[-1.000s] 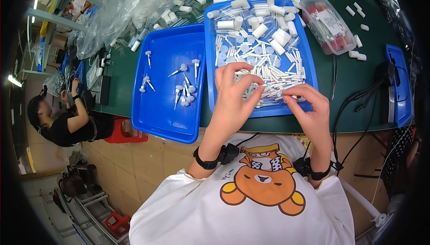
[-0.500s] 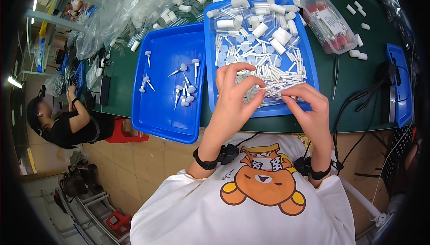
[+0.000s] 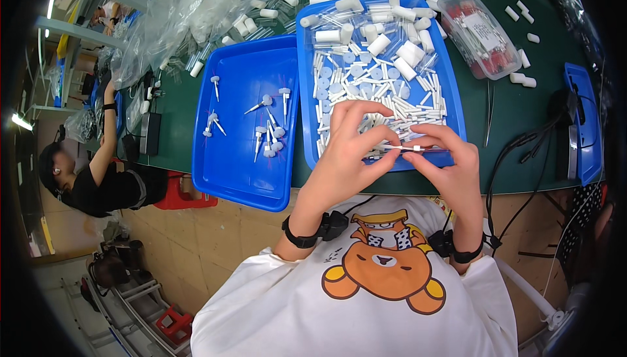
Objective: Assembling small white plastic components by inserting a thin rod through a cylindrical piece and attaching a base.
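Note:
Over the near edge of a blue tray of parts [image 3: 457,119], both my hands are brought close together. My left hand [image 3: 353,151] pinches one end of a thin white rod [image 3: 409,149] between thumb and forefinger. The thumb and fingers of my right hand [image 3: 454,155] close on its other end, where a short white sleeve shows. Small white tubes [image 3: 398,106] and pale round discs [image 3: 366,88] lie in the tray beneath and beyond my fingers. To the left, a second blue tray [image 3: 222,155] holds several small stemmed pieces with pale disc heads [image 3: 266,100].
Thick white cylinders [image 3: 379,45] and clear tubes fill the parts tray's far end. A clear box of red-ended pieces [image 3: 480,37] stands right of it, near metal tweezers [image 3: 490,115] and black cables [image 3: 522,138]. Plastic bags [image 3: 196,4] lie far left; a person [image 3: 98,174] sits beyond.
My hands have drawn closer together and slightly nearer to me, with the thin rod now showing between them. At left, the other person has stretched an arm up toward the plastic bags.

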{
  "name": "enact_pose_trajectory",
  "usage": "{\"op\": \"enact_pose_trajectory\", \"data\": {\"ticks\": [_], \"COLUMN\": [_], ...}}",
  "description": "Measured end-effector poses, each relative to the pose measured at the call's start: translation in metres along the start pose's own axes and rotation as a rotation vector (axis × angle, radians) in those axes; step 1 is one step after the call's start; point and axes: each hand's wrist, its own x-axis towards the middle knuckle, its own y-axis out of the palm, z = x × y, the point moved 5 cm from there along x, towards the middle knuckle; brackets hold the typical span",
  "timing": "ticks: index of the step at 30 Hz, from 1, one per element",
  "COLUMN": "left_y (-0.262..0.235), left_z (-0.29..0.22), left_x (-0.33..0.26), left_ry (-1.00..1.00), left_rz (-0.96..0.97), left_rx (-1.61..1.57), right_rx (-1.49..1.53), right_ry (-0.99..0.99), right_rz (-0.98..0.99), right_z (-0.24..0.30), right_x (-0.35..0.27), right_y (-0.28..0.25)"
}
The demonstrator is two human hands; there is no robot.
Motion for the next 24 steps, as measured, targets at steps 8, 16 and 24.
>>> {"op": "enact_pose_trajectory", "data": {"ticks": [8, 16, 24], "left_y": [-0.0065, -0.0052, -0.0044], "left_z": [-0.0005, -0.0011, -0.005], "left_x": [-0.0007, -0.0027, -0.0033], "left_ry": [0.024, 0.019, 0.042], "left_rz": [-0.04, -0.062, -0.064], "left_rx": [0.009, 0.014, 0.039], "right_rx": [-0.03, -0.008, -0.057], "right_ry": [-0.076, -0.077, -0.102], "right_rz": [-0.023, -0.018, -0.04], "right_z": [0.0001, -0.0013, -0.0027], "right_x": [0.0007, 0.0005, -0.0002], "right_y": [-0.0032, 0.0025, 0.0015]}}
